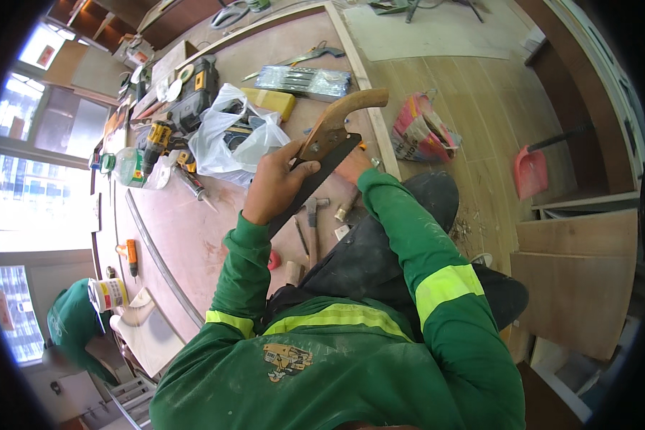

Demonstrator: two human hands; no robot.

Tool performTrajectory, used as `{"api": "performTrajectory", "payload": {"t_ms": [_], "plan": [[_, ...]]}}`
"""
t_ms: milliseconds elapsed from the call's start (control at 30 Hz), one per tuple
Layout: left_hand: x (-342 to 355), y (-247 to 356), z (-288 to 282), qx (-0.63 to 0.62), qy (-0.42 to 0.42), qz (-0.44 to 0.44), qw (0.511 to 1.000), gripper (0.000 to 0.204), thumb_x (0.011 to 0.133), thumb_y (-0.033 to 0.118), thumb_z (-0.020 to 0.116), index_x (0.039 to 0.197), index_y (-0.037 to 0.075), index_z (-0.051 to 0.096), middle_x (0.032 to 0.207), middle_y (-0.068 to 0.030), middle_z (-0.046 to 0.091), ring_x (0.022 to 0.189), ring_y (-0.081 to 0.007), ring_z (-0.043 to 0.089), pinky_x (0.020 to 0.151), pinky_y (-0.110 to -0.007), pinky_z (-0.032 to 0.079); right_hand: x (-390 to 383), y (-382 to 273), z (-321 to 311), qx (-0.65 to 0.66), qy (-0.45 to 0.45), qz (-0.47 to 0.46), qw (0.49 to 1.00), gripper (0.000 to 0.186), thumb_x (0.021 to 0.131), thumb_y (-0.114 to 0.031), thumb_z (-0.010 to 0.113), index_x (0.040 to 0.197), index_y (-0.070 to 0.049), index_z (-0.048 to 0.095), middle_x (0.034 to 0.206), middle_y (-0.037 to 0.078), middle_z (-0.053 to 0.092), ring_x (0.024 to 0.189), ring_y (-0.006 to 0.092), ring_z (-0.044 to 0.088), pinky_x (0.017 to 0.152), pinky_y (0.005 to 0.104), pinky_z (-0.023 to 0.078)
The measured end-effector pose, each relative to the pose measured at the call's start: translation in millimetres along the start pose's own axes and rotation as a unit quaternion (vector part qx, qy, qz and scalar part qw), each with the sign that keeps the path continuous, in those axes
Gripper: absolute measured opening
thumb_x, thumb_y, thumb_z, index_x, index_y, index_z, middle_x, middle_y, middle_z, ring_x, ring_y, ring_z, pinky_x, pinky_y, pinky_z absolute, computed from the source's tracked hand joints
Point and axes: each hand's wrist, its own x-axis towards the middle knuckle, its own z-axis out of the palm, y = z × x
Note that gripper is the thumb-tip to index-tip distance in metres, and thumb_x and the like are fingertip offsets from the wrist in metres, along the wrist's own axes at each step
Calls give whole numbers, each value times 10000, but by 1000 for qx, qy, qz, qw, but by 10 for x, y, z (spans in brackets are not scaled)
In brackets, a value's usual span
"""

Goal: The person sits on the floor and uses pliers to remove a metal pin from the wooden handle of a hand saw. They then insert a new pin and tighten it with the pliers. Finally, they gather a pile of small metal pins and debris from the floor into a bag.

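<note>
The hand saw point(331, 136) is held in front of the body, above the bench point(226, 211); its wooden handle is pointed toward the upper right, and its dark blade is slanted down past the left wrist; the left hand point(276, 183) is closed around the saw where handle and blade are joined, with the thumb laid across the near face. The right hand point(351, 166) is placed just beyond the blade and is partly covered by it; whether anything is gripped by its fingers cannot be told.

A hammer point(312, 215) is laid on the bench below the saw; a white plastic bag point(215, 154) is set to the left of the left hand; a yellow case point(283, 105) and a clear-wrapped pack point(304, 80) are positioned beyond it. A yellow-and-black drill point(156, 140) and a clear bottle point(127, 168) are located farther left; an orange drill point(130, 256) is placed near the left edge. On the floor at the right, a pink bag point(421, 129) and a red dustpan point(530, 173) are seen; at the lower left, a co-worker in green point(75, 315) is partly shown beside a white bucket point(110, 294).
</note>
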Motion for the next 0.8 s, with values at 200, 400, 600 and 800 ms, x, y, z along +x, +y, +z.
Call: {"api": "performTrajectory", "payload": {"t_ms": [200,400,600,800], "plan": [[-64,-122,43,0,37,-19,999,398,934,146,801,1299,4,732,1020,-246,781,865,-352,772,785,-430,578,-167,-345,-539,-110,-84,105,985,234,1021,-271,686,1198,-153,783,1308,71,732,1310,299,640,1105,673,410],[32,-22,476,88,65,96,989,429,929,118,817,1338,19,729,1036,-176,796,715,-265,755,676,-391,592,-760,-1080,-1501,426,124,280,851,451,1141,-412,584,996,0,699,756,133,675,707,262,664,685,400,511],[145,278,974,98,14,179,979,389,909,138,759,1287,48,739,1047,-185,765,906,-396,745,794,-472,596,-1003,-1201,-1656,362,220,313,850,465,1159,-407,549,961,3,641,770,114,645,684,202,623,663,397,498],[245,715,1299,70,-47,260,962,413,903,133,782,1299,22,744,1008,-199,764,838,-350,763,768,-432,600,-1412,-1237,-1937,256,364,304,842,221,1126,-211,599,1064,-1,630,810,125,630,727,299,616,737,445,522]]}}
